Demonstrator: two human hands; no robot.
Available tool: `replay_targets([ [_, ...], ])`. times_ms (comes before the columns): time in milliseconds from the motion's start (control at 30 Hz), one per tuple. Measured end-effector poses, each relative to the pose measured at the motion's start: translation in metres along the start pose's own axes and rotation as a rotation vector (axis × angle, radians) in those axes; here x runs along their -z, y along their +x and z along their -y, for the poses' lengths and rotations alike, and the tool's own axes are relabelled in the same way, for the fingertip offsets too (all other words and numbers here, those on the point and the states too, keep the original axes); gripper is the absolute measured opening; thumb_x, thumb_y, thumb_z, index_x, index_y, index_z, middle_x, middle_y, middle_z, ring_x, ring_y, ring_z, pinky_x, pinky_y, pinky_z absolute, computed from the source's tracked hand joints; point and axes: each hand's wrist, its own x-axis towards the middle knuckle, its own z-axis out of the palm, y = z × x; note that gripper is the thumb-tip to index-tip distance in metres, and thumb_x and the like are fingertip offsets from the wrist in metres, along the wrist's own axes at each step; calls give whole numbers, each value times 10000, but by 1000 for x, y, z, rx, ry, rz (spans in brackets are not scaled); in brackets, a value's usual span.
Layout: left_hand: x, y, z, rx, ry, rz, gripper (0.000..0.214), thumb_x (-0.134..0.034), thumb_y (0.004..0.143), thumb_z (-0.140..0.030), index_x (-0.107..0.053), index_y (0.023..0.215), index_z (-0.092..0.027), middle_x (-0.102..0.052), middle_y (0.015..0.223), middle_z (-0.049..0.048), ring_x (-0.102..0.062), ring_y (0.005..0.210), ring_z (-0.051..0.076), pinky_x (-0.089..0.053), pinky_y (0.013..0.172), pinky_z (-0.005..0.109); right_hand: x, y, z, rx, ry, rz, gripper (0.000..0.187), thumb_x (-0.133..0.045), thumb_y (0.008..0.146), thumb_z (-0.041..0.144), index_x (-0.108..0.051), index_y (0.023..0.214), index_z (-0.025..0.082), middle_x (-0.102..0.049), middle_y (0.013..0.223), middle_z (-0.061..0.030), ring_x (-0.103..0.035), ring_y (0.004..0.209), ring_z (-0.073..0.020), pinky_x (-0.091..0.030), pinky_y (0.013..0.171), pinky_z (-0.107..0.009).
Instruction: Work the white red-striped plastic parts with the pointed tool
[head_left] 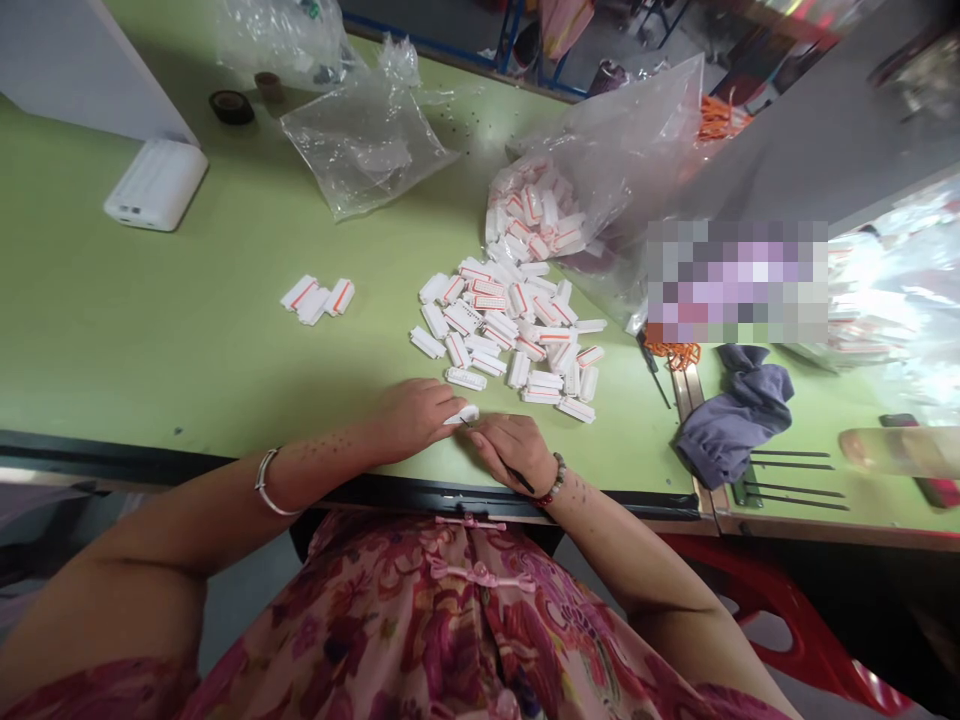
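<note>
Near the table's front edge, my left hand (414,418) is closed on a small white plastic piece (463,414). My right hand (517,450) grips a thin black tool (519,478), pen-like, with its tip at the white piece; its exact kind is too small to tell. Just beyond my hands lies a loose pile of similar white plastic pieces (502,325), several with orange stripes. A small group of these pieces (318,299) sits apart to the left.
A clear plastic bag (622,130) spills more white pieces behind the pile. Another clear bag (367,145), black tape (231,107) and a white box-shaped device (157,185) lie at the back left. Grey cloth (739,415) and thin dark rods (795,490) are at right.
</note>
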Motion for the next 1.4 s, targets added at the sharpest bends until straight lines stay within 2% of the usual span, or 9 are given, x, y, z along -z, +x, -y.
replay_targets([
  [133,1,1,0,-7,9,13,227,-561,931,-364,-648,982,-160,-616,779,32,-563,770,181,-390,674,293,-2,1,1,20,-67,-11,224,-432,958,148,-603,815,162,-644,674,-39,-573,605,-137,-444,570,-276],
  [367,0,0,3,14,-44,34,213,-569,924,-349,-648,1007,-169,-641,825,36,-583,794,179,-397,684,286,4,1,2,89,29,-111,164,-447,934,115,-610,943,130,-685,745,-63,-622,676,-148,-503,618,-264],
  [600,3,1,0,22,-44,38,227,-540,940,-363,-655,958,-168,-637,805,37,-580,792,176,-393,682,283,0,6,3,85,55,-58,151,-459,935,122,-604,974,138,-701,793,-73,-652,740,-158,-548,673,-273],
  [800,4,3,-1,21,-39,61,206,-548,936,-345,-651,963,-169,-638,822,37,-577,805,179,-399,696,287,-4,6,3,28,12,-9,177,-439,954,141,-605,895,156,-680,728,-52,-632,666,-146,-517,615,-272],
  [1033,3,2,1,30,-44,69,198,-572,918,-328,-641,1027,-178,-653,867,35,-590,838,188,-412,721,291,-3,3,3,86,41,-93,164,-434,950,139,-597,963,150,-703,788,-67,-658,727,-153,-539,649,-271],
  [1400,5,2,-1,18,-31,83,181,-595,901,-308,-637,1015,-173,-648,861,34,-585,839,197,-407,718,297,-4,4,5,101,25,-71,152,-442,942,127,-590,973,143,-702,791,-68,-653,721,-156,-532,638,-278],
])
